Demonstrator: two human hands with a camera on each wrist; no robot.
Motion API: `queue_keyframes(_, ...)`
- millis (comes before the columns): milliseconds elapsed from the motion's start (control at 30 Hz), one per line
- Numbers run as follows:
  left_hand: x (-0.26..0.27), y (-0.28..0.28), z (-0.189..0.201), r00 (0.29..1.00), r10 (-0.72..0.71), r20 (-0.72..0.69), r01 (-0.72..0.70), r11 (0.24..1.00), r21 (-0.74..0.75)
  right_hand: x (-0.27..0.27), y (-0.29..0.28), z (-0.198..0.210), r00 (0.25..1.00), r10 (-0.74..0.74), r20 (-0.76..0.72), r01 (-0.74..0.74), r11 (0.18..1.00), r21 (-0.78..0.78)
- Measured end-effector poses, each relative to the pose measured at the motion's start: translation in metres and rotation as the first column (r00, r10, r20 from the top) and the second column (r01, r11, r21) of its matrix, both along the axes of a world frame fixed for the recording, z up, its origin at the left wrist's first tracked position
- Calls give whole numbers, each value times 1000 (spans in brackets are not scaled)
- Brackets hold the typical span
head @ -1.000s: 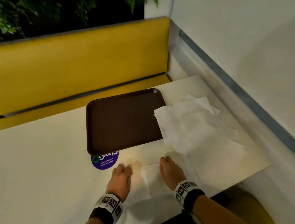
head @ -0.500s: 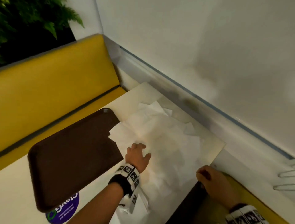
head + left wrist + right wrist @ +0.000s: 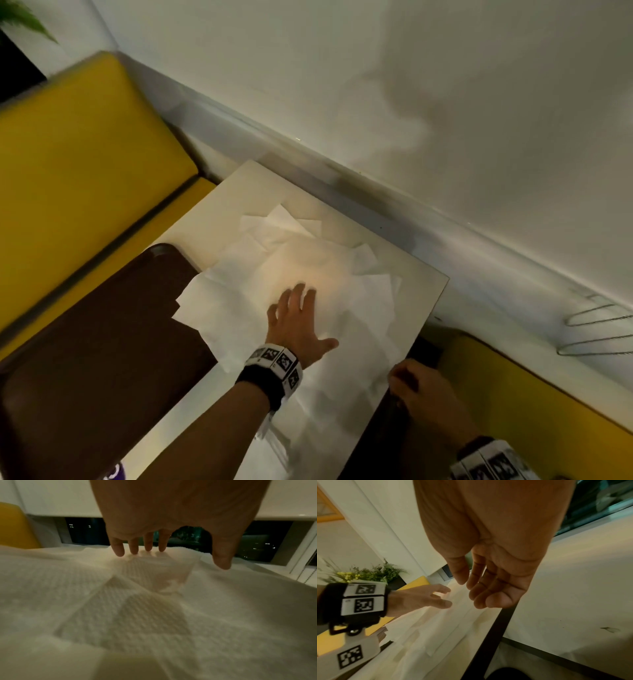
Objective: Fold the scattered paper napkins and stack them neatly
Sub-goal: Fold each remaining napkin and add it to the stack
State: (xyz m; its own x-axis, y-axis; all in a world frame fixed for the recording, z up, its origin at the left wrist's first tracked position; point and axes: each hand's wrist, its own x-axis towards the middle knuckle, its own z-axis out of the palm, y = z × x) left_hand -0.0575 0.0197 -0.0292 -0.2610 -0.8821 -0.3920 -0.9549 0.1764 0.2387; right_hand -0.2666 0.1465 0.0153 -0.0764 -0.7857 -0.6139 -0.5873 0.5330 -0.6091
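A loose pile of white paper napkins (image 3: 329, 270) covers the right part of the cream table (image 3: 239, 185), one corner lying over the brown tray (image 3: 85, 342). My left hand (image 3: 315, 315) is spread over the middle of the pile with straight fingers. In the left wrist view its fingertips (image 3: 133, 550) touch the embossed napkins (image 3: 154, 615). My right hand (image 3: 407, 380) hangs at the table's right edge beside the pile. The right wrist view shows that hand (image 3: 471, 592) loosely curled and holding nothing, just off the napkins (image 3: 436, 635).
A yellow bench (image 3: 68, 154) runs along the far side and another yellow seat (image 3: 531, 394) lies to the right. A white wall with a grey ledge (image 3: 445, 219) borders the table. A wire rack (image 3: 599, 325) hangs at right. A purple sticker (image 3: 114, 474) peeks out by the tray.
The view has swung right. My left hand left the near napkin and reached onto the pile, now spread farther in. My right hand came off the table to its right edge.
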Motion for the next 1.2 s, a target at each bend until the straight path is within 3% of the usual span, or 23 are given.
queue_keyframes(100, -2, 1, -8, 1000, 7, -14, -7, 1000, -11, 1, -8, 3, 999, 3, 41, -2, 1000, -19)
queue_keyframes(333, 10, -9, -7, 964, 32, -265, -67, 990, -123, -1, -14, 0, 999, -2, 39, 4, 998, -57)
queue_keyframes(600, 10, -1, -12, 991, -1, -133, -10, 997, -80, 6, -7, -5, 998, 35, 46, -34, 999, -21)
queue_keyframes(700, 8, 3, -13, 996, -58, -62, 48, 989, -142, 8, -4, -8, 998, 43, 51, -43, 999, -8)
queue_keyframes(900, 12, 5, -10, 989, -99, -107, 72, 970, -231, 8, -3, -12, 998, 35, 52, -34, 999, -25)
queue_keyframes(1200, 6, 13, -6, 992, -101, -70, 89, 983, -159, 15, -19, -12, 999, 19, 51, -15, 997, -76)
